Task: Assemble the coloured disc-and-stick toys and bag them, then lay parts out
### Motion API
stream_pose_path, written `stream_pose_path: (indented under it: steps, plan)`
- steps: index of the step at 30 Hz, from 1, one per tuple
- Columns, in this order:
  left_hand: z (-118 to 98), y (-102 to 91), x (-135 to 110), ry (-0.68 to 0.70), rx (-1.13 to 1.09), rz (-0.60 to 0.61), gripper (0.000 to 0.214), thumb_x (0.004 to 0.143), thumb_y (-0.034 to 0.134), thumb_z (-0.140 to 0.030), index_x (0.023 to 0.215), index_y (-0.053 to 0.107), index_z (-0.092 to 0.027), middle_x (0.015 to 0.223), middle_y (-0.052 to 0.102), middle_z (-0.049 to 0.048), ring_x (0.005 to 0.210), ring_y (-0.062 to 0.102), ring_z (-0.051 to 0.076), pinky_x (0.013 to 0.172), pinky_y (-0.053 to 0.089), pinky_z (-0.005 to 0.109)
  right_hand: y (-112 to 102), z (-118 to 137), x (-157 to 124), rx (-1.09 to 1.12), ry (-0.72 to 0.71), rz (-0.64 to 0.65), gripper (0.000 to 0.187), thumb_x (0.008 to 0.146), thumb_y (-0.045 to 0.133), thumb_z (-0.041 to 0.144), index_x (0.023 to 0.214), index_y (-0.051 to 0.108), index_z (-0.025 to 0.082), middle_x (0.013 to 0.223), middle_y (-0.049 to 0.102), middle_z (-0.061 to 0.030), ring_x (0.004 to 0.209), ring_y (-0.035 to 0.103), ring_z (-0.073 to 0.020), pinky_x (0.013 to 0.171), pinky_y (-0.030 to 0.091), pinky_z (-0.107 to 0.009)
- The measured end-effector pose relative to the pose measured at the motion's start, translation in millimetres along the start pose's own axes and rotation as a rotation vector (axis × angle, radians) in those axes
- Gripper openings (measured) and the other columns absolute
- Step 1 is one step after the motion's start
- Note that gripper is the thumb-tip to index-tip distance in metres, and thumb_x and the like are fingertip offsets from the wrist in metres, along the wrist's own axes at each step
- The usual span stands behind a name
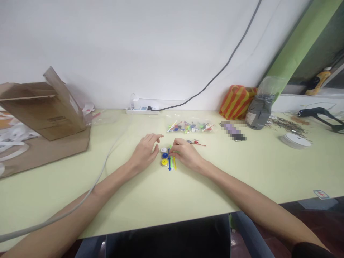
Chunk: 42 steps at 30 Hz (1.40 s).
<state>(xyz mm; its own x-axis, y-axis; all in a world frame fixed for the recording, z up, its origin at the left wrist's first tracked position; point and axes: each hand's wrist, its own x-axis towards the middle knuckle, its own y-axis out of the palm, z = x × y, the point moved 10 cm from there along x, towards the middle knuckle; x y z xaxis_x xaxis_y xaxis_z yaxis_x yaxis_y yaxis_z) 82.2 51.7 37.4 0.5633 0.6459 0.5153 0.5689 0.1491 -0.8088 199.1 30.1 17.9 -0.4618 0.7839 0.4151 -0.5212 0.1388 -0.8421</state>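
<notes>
My left hand [146, 151] rests at the left of a short column of small round pieces, its thumb and fingers apart and nothing between them. The column runs from a white round piece [163, 150] through a blue round piece [165, 156] to a yellow round piece [164, 162]. Beside them lie plastic arrows: a blue arrow [169, 165], a white arrow [172, 166] and a yellow arrow [175, 164], with some green among them. Over the arrows' upper ends, my right hand [184, 152] has its fingers pinched together; what they hold, if anything, is hidden.
Behind the hands lies a clear bag [190, 126] of colourful pieces, with a few loose pieces [197, 143] nearer. A cardboard box [53, 111] stands left, a power strip [142, 109] at the wall. Rightward are a striped bag [236, 102], a grey bag [258, 113] and a white roll [295, 140].
</notes>
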Motion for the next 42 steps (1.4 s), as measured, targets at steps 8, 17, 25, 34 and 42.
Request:
stream_pose_path:
  steps: [8, 17, 25, 34, 42]
  plan:
    - [0.6, 0.2, -0.6, 0.000, 0.001, -0.007, 0.034, 0.093, 0.042, -0.013, 0.125, 0.052, -0.019, 0.103, 0.061, 0.0063, 0.103, 0.056, 0.023, 0.092, 0.044, 0.039, 3.7, 7.1, -2.1, 0.003, -0.047, 0.024, 0.010, 0.093, 0.064, 0.018, 0.095, 0.074, 0.019, 0.092, 0.056, -0.0040, 0.090, 0.054, -0.0180, 0.078, 0.041, -0.028]
    - [-1.0, -0.7, -0.3, 0.005, 0.013, -0.002, 0.034, 0.093, 0.042, -0.012, 0.125, 0.052, -0.019, 0.103, 0.061, 0.0064, 0.102, 0.057, 0.023, 0.092, 0.045, 0.041, -30.6, -18.1, -4.0, 0.024, 0.098, -0.091, 0.012, 0.095, 0.061, 0.014, 0.096, 0.073, 0.018, 0.096, 0.062, -0.0066, 0.094, 0.057, -0.0188, 0.081, 0.042, -0.029]
    - [-1.6, -0.6, 0.0, 0.002, 0.007, 0.003, 0.035, 0.092, 0.041, -0.012, 0.124, 0.053, -0.019, 0.102, 0.061, 0.0066, 0.102, 0.057, 0.023, 0.092, 0.045, 0.041, -15.0, -43.8, -4.5, -0.044, 0.168, 0.048, 0.013, 0.094, 0.063, 0.018, 0.098, 0.076, 0.017, 0.093, 0.067, -0.0081, 0.097, 0.058, -0.0219, 0.081, 0.040, -0.031]
    - [-2.0, -1.2, 0.6, 0.002, 0.006, -0.002, 0.035, 0.092, 0.042, -0.012, 0.124, 0.053, -0.019, 0.102, 0.062, 0.0066, 0.101, 0.057, 0.023, 0.092, 0.044, 0.041, -29.8, -43.8, -4.0, -0.064, 0.193, -0.020, 0.016, 0.096, 0.059, 0.017, 0.103, 0.073, 0.016, 0.096, 0.068, -0.0089, 0.098, 0.058, -0.0224, 0.083, 0.041, -0.033]
    - [-2.9, -0.8, -0.6, -0.004, -0.006, 0.011, 0.033, 0.093, 0.040, -0.012, 0.122, 0.053, -0.019, 0.102, 0.060, 0.0061, 0.101, 0.057, 0.023, 0.093, 0.044, 0.041, -49.6, -90.6, -12.1, -0.144, 0.291, -0.019, 0.021, 0.089, 0.070, 0.021, 0.109, 0.073, 0.017, 0.106, 0.068, -0.0110, 0.104, 0.057, -0.0249, 0.086, 0.041, -0.034]
